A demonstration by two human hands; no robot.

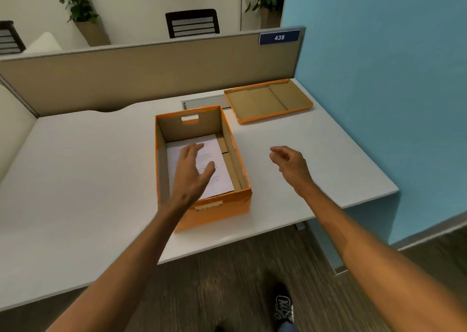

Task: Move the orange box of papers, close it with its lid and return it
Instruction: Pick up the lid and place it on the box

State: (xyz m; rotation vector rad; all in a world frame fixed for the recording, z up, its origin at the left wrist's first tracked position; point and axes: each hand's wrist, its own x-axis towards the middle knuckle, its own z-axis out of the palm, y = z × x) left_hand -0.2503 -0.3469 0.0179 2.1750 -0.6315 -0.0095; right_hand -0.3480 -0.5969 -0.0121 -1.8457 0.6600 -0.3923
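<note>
An open orange box [222, 209] stands on the white desk, near its front edge. White printed papers [214, 164] lie flat inside it. My left hand [193, 172] hovers over the box opening with fingers spread, holding nothing. To the right of the box, my right hand [290, 166] floats above the desk with its fingers loosely curled, also holding nothing. The orange lid [267, 101] lies upside down at the back right corner of the desk, apart from the box.
The white desk [75, 180] runs left from the box. A beige partition [126, 78] bounds the back, a blue wall [391, 78] the right. A grey cable tray [202, 101] sits behind the box. My shoe [284, 306] is on the wood floor below.
</note>
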